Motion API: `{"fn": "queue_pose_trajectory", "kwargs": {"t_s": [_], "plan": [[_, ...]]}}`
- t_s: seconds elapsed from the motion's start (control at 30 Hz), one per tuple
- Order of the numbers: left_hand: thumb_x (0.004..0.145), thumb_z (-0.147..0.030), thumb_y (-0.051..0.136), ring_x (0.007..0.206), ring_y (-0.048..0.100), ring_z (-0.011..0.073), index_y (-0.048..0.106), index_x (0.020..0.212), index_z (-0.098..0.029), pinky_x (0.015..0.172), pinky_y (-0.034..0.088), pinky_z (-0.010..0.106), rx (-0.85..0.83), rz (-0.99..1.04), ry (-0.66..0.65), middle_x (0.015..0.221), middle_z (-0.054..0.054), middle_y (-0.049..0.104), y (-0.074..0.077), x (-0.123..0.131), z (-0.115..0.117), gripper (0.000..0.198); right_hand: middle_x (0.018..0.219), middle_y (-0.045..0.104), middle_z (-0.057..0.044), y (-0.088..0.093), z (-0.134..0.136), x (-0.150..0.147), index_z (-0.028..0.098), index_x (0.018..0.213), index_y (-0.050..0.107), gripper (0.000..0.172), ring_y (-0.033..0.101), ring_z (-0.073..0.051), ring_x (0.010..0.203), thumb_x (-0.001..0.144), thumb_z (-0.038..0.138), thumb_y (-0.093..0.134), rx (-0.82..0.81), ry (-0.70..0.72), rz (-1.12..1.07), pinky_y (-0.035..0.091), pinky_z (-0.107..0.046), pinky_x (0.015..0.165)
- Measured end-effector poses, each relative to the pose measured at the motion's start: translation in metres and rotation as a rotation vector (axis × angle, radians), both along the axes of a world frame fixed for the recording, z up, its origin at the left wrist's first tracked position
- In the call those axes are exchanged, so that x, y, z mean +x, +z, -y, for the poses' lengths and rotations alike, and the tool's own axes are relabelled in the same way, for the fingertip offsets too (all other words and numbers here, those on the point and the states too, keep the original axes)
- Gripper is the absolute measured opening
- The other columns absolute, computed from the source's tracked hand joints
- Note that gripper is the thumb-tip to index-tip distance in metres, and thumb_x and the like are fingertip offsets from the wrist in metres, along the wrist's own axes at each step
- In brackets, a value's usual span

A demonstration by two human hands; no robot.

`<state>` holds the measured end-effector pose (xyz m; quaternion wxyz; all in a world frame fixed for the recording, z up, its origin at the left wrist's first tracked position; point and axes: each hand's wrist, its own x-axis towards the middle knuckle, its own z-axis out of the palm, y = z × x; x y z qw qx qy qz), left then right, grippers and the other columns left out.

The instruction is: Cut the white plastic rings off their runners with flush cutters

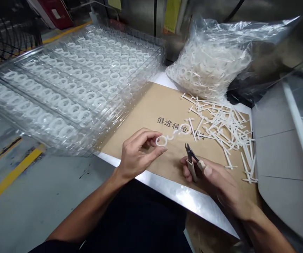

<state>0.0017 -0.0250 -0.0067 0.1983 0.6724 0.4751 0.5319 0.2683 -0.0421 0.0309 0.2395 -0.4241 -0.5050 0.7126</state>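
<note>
My left hand (138,153) pinches a white moulded plastic ring piece (162,141) between thumb and fingers, with a second ring and a stub of runner extending to the right. My right hand (209,179) grips small flush cutters (190,162) with beige handles, their dark jaws pointing up and a little short of the plastic piece. Beneath both hands lies a brown cardboard sheet (151,116) with printed Chinese characters. To the right of the cutters, a loose heap of white plastic runner scraps (219,131) covers the sheet.
Stacked clear plastic trays (69,88) hold rows of white rings at the left. A clear bag of rings (206,65) stands behind the sheet. A grey bin (277,158) with more rings sits right, beyond the steel table edge (167,186).
</note>
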Motion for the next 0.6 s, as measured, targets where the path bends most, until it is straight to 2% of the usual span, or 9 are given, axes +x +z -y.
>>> {"fn": "queue_pose_trajectory", "kwargs": {"t_s": [0.13,0.33,0.6], "plan": [[0.088,-0.03,0.084,0.074,0.064,0.0131,0.072,0.109,-0.019,0.067,0.056,0.027,0.033,-0.031,-0.05,0.087,0.004,0.071,0.001,0.001,0.0,0.027,0.099,0.068,-0.012,0.008,0.003,-0.002,0.028,0.118,0.076,0.046,0.062,-0.03,0.091,0.103,0.063,0.051,0.01,0.046,0.073,0.051,-0.043,0.082],[0.087,-0.027,0.085,0.077,0.067,0.0138,0.071,0.111,-0.019,0.066,0.058,0.026,0.053,-0.07,-0.092,0.09,0.004,0.072,0.002,0.002,0.001,0.029,0.088,0.066,-0.009,0.013,0.002,-0.005,0.028,0.096,0.073,0.039,0.059,-0.028,0.08,0.105,0.058,0.05,0.101,0.101,0.206,0.047,-0.041,0.074],[0.088,-0.026,0.084,0.076,0.067,0.0131,0.07,0.111,-0.017,0.067,0.059,0.025,0.091,-0.091,-0.12,0.092,0.006,0.073,0.004,0.001,0.003,0.029,0.086,0.062,-0.007,0.017,-0.001,-0.01,0.026,0.089,0.064,0.043,0.057,-0.025,0.079,0.107,0.06,0.045,0.133,0.161,0.28,0.046,-0.038,0.073]]}}
